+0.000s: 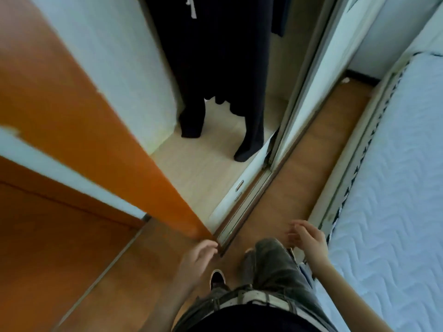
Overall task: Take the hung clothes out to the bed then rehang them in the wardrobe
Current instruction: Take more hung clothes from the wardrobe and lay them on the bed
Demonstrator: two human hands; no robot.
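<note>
Our left hand and right hand hang empty, fingers loosely spread. Dark hung clothes at twelve o'clock inside wardrobe, hems reaching its floor: we judge they may snag the door track. Bed at three; narrow wood floor between; orange door at nine.

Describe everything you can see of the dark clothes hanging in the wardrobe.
The dark clothes hang inside the open wardrobe, beside its white side wall. They look black or very dark navy, of soft cloth falling in long folds. Their tops are outside the picture. A white cord hangs near the top. Two lower ends reach the pale wardrobe floor; the right one bunches on it. The left hand and the right hand do not touch them.
</note>
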